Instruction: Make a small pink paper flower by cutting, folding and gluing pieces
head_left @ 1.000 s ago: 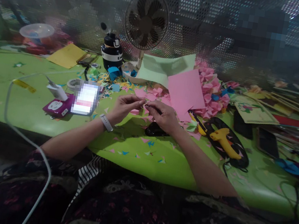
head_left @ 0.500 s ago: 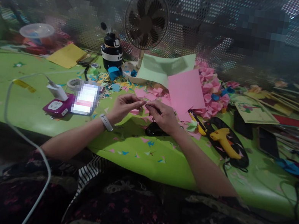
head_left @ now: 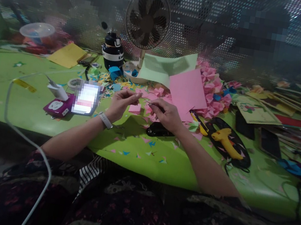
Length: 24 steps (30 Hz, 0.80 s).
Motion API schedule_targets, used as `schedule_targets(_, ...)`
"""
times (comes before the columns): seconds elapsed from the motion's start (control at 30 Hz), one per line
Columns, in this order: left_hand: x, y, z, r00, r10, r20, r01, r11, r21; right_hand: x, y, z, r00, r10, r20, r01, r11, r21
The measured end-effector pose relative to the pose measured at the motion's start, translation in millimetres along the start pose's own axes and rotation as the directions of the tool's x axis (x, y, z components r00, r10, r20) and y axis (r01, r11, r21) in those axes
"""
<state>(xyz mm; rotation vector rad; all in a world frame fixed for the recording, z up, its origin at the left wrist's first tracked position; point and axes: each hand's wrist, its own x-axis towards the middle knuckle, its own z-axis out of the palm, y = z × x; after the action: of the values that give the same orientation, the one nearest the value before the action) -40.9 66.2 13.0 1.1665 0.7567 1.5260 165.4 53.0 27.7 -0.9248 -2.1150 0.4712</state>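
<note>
My left hand (head_left: pixel 123 103) pinches one end of a thin, pale strand (head_left: pixel 145 99) above the middle of the green table. The fingertips of my right hand (head_left: pixel 166 114) are closed at the strand's other end, a short gap away. What the strand is made of is too small to tell. Under and behind the fingers lie pink paper scraps, with a small folded pink piece (head_left: pixel 135 108) beside my left fingertips. A black object (head_left: pixel 159 130) rests on the table just below my right hand.
A lit phone (head_left: pixel 86 98) and purple box (head_left: pixel 58 106) lie left. Behind stand a dark bottle (head_left: pixel 112 53) and fan (head_left: pixel 147 22). Pink paper (head_left: pixel 188 90), a yellow cutter (head_left: pixel 199 123) and a yellow glue gun (head_left: pixel 226 142) are at right. A white cable (head_left: pixel 29 137) crosses the left edge.
My hands have moved slightly apart, and the thin strand now shows between their fingertips. The small folded pink piece is more exposed.
</note>
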Motion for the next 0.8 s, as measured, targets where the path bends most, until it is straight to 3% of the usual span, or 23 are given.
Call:
schedule_targets(0.1, 4.7, 4.4, -2.9, 0.997, 0.006, -0.073, -0.008, 1.0, -0.028, 1.1, 2.3, -3.4, 0.999, 0.04, -0.006, -0.04, 0.999, -0.028)
schedule_targets(0.2, 8.8, 6.7, -6.2, 0.993, -0.011, -0.116, 0.009, 1.0, -0.024, 2.6, 5.9, -8.3, 0.983, 0.183, 0.016, -0.179, 0.973, -0.145)
schedule_targets(0.37, 9.3, 4.4, -7.9, 0.998, -0.015, -0.06, 0.014, 1.0, -0.018, 4.4, 15.9, -15.0, 0.898, 0.402, 0.18, -0.356, 0.902, -0.243)
schedule_targets(0.5, 8.3, 2.4, -7.7, 1.0, -0.009, -0.025, 0.01, 1.0, 0.022, 4.9, 23.6, -15.7, 0.879, 0.407, 0.25, -0.364, 0.91, -0.201)
schedule_targets(0.67, 10.2, 1.0, -9.9, 1.0, 0.001, -0.024, 0.0, 0.999, 0.049, 5.2, 28.4, -18.8, 0.895, 0.39, 0.217, -0.377, 0.921, -0.099)
schedule_targets(0.8, 11.5, -0.4, -12.0, 1.0, 0.015, -0.009, -0.014, 0.999, 0.051, 3.9, 27.4, -22.7, 0.895, 0.305, 0.324, -0.312, 0.949, -0.032)
